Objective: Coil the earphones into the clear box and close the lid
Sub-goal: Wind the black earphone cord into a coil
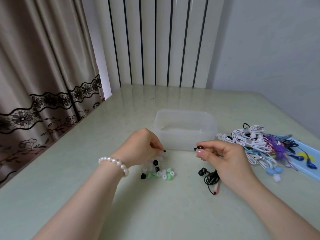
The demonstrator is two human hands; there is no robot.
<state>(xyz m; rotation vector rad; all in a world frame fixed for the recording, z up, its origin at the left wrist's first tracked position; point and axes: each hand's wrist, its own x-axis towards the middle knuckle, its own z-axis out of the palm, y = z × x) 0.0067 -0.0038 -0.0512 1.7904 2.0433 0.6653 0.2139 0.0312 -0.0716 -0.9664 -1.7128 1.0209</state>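
Note:
The clear plastic box point(185, 130) stands open in the middle of the table, with nothing visible inside. In front of it my left hand point(143, 148) pinches a small black ear tip point(164, 150) above a heap of loose ear tips point(159, 172). My right hand point(223, 158) pinches one earbud point(199, 148) of a black pair of earphones point(210, 177). Its other bud and coiled cable lie on the table under that hand. No lid is recognisable.
A tangled pile of white, purple and blue earphones point(256, 144) lies right of the box, partly on a light blue tray point(310, 168). The table's left edge runs beside a beige curtain point(43, 75). A white radiator point(155, 40) stands behind the table.

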